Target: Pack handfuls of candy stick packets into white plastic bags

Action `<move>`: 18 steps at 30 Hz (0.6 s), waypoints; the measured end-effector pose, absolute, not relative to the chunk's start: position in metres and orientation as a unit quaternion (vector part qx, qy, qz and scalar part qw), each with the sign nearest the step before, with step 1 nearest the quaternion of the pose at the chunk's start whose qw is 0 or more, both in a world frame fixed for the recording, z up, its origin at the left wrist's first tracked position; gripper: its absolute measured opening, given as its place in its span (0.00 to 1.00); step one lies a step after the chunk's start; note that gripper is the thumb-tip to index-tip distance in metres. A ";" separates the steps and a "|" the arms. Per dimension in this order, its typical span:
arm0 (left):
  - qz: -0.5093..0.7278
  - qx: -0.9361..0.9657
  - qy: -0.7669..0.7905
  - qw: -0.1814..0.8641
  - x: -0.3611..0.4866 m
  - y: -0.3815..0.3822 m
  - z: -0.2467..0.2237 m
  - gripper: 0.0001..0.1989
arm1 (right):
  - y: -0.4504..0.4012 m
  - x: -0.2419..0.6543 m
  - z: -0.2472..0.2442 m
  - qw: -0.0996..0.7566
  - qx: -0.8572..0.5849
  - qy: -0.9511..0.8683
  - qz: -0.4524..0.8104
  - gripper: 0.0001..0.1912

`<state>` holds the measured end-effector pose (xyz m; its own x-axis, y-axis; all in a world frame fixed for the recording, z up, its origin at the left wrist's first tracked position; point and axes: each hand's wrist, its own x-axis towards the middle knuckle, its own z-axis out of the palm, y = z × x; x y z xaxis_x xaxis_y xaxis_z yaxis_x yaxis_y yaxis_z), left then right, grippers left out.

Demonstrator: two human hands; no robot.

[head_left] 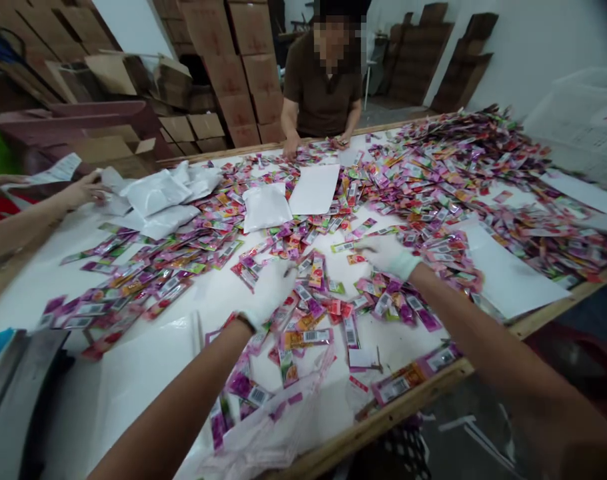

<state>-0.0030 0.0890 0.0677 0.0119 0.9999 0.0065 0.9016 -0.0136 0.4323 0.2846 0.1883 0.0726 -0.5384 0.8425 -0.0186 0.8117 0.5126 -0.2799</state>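
Observation:
White gloves cover both of my hands. My left hand (272, 288) is over the middle of the table, its fingers curled together above scattered small sachets (316, 270); what lies between them, if anything, is hidden. To the right, my right hand (387, 256) pinches the end of a thin green-edged sachet (345, 247), with an orange sachet (356, 259) just below the fingertips. Purple, pink and orange sachets with barcodes lie loose around both hands. A clear plastic bag (283, 420) lies at the near edge, below my left hand.
A co-worker (323, 87) handles sachets across the table; another person's hand (91, 189) touches white packets (158, 193) at left. A sachet heap (463, 147) covers the far right. White sheets (508, 267) lie on the table. Cartons (233, 73) stand behind.

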 end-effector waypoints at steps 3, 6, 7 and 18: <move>0.120 0.692 0.695 0.154 0.014 0.138 0.047 0.13 | 0.185 0.212 0.053 0.038 -0.439 -0.882 0.165 0.21; 0.096 0.688 0.706 0.141 0.021 0.162 0.028 0.12 | 0.182 0.179 0.033 0.004 -0.350 -0.924 0.157 0.20; 0.089 0.686 0.708 0.139 0.021 0.163 0.024 0.12 | 0.182 0.177 0.029 -0.008 -0.351 -0.924 0.155 0.18; 0.204 0.649 0.726 0.100 -0.005 0.119 0.034 0.11 | 0.137 0.268 0.047 0.241 -0.425 -0.848 0.208 0.14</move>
<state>-0.0045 0.1186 0.0338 -0.1365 0.9833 0.1205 0.9018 0.0730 0.4259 0.2681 0.1374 0.0465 -0.5231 0.8199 0.2324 0.6195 0.5531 -0.5571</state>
